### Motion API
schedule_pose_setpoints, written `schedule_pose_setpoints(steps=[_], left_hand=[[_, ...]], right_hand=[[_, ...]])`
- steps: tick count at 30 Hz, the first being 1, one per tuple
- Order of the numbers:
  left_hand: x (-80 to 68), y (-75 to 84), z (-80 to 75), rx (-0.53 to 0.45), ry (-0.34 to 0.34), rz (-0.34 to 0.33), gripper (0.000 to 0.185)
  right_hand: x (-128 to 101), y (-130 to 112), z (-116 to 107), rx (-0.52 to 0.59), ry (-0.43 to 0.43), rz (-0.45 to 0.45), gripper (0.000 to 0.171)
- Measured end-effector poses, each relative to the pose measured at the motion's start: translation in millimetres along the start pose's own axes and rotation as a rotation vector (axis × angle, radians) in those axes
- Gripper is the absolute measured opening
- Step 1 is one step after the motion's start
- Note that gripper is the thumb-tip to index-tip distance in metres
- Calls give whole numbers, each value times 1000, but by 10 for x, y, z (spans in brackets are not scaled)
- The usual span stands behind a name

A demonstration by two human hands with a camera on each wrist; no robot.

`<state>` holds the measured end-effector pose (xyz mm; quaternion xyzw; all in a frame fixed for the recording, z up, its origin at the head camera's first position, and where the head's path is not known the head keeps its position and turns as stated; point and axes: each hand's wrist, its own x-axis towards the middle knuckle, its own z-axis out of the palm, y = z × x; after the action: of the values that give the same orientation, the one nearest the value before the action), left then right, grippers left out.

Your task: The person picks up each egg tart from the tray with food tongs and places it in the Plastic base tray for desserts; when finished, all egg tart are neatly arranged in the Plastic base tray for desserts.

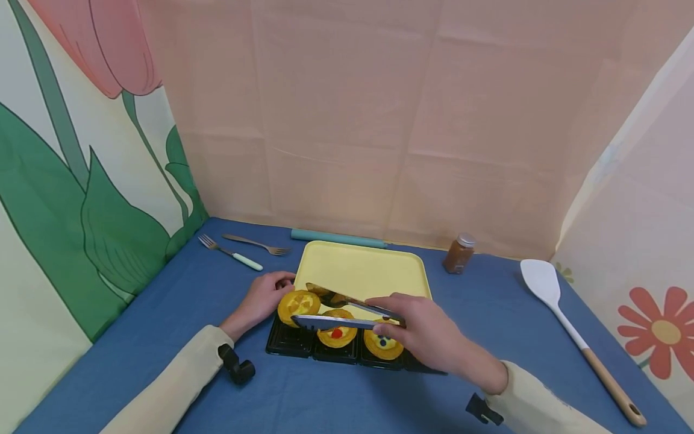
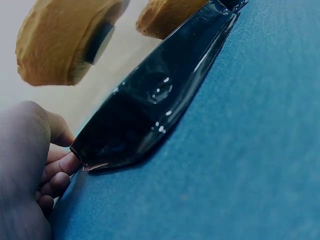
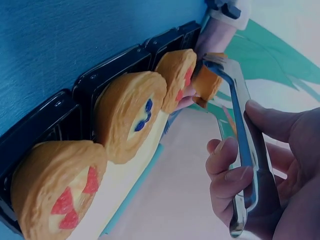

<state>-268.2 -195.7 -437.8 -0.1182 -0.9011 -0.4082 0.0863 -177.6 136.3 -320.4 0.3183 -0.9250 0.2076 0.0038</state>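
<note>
With my right hand (image 1: pixel 431 328) I grip metal tongs (image 1: pixel 360 323), their tips around a yellow-filled tart (image 1: pixel 295 303). This tart is raised over the left end of a black plastic tray (image 1: pixel 287 342), as the left wrist view shows a gap beneath it. My left hand (image 1: pixel 264 296) pinches the tray's left end between thumb and fingers. Other compartments hold a tart with a red topping (image 1: pixel 332 340), one with blueberries (image 3: pixel 132 117) and one with red fruit pieces (image 3: pixel 55 190). In the head view, my right hand covers that last tart.
Behind the tarts lies a yellow tray (image 1: pixel 363 265), with a teal rod (image 1: pixel 338 239) along the wall. Two forks, one green-handled (image 1: pixel 244 260) and one brownish (image 1: pixel 255 242), lie back left. A brown jar (image 1: pixel 459 253) and a white spatula (image 1: pixel 564 319) are to the right.
</note>
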Motion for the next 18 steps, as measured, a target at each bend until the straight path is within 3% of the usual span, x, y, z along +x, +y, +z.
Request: schedule_pose_setpoints(steps=[18], left_hand=[[-2, 13, 20, -11, 22, -23, 34]], right_hand=[[26, -79, 72, -25, -81, -45, 43]])
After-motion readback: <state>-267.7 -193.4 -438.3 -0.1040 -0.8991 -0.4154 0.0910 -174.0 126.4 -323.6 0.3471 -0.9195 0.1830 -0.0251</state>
